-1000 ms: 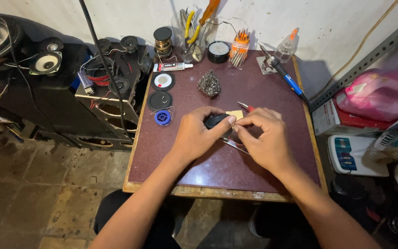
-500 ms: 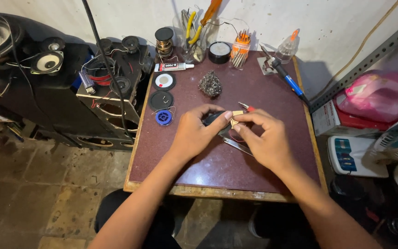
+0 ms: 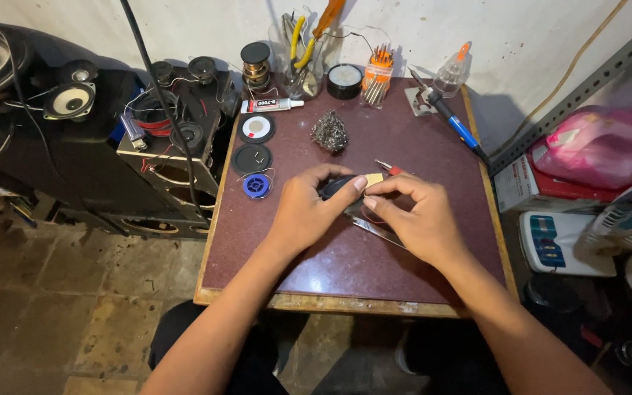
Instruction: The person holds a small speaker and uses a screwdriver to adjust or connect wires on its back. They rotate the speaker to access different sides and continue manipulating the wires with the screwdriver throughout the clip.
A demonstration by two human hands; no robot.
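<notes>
The small black rounded plastic part [image 3: 336, 186] sits between your two hands at the middle of the dark maroon table [image 3: 418, 271], held just above its top. Your left hand [image 3: 303, 212] is curled around it, thumb tip pressed against its upper edge. Your right hand [image 3: 420, 217] is closed in a pinch, thumb and forefinger meeting at a small tan square piece [image 3: 374, 179] that touches the black part.

Compared with a second ago, your hands have drawn slightly closer to your body and tightened; the tan piece was then more exposed between the fingers, and now it is largely covered by your right fingertips. In my judgement you have moved from positioning to fine work on the part.

A pair of slim metal tweezers [image 3: 374, 229] lies on the table beneath your right hand, untouched. A red-handled tool [image 3: 391, 168] lies just beyond your fingers. A blue wire spool [image 3: 256, 186] rests near your left hand. A blue-handled soldering iron [image 3: 449, 119] lies well apart, at the far right.
</notes>
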